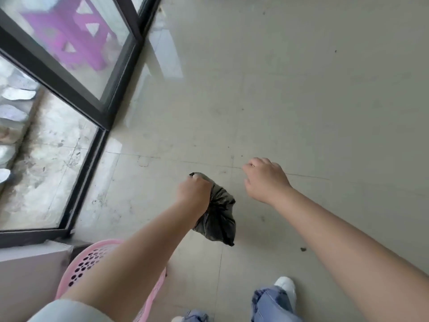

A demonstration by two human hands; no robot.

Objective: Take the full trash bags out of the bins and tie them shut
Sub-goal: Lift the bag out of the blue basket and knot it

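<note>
Black trash bag (217, 219), seemingly in left hand (193, 194)

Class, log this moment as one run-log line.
left hand: grips black trash bag by neck, lifted | right hand: free | pink basket: lower left

The trash bag (218, 219) is glossy black. The bin (92, 259) is pale pink plastic, its wall pierced with a pattern of round holes. The floor (290, 89) is grey-beige tile with thin dark joints and scattered dark specks. The door frame (69, 87) is black; a purple shape (67, 36) shows behind its glass. The jeans (271, 303) are faded blue, the shoe (286, 287) white.
</note>
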